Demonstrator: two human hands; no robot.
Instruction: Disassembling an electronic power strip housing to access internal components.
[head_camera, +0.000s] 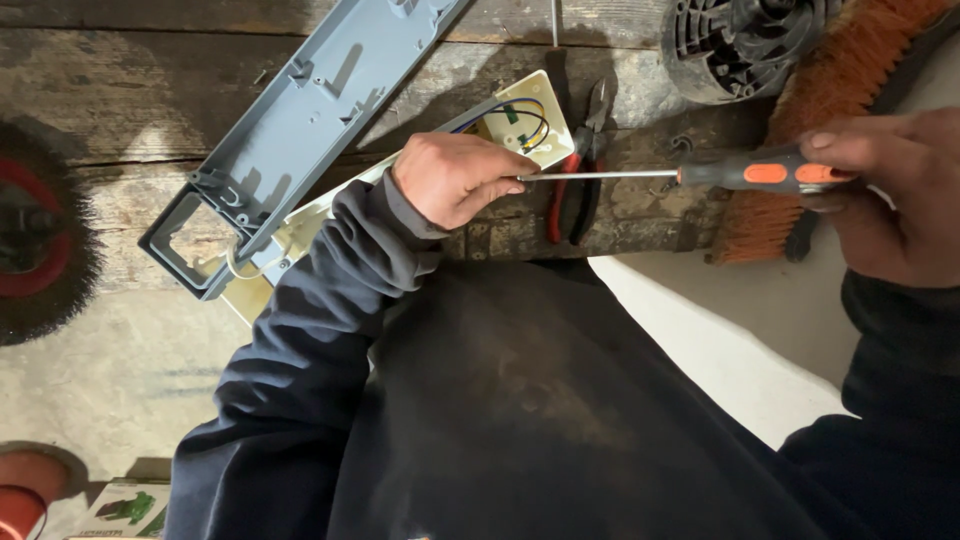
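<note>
My left hand is closed on the edge of a cream plastic base with blue, yellow and black wires inside, and pinches the metal tip of a screwdriver. My right hand grips the black and orange handle of that screwdriver, whose shaft runs level to the left, its tip meeting my left fingers. The base lies on a worn wooden board. My dark sleeves and lap fill the lower part of the view.
A long grey plastic cover lies tilted at the upper left. Red-handled pliers rest beside the base. An orange-bristled brush and a black round part sit at the upper right. A wire wheel is at the left edge.
</note>
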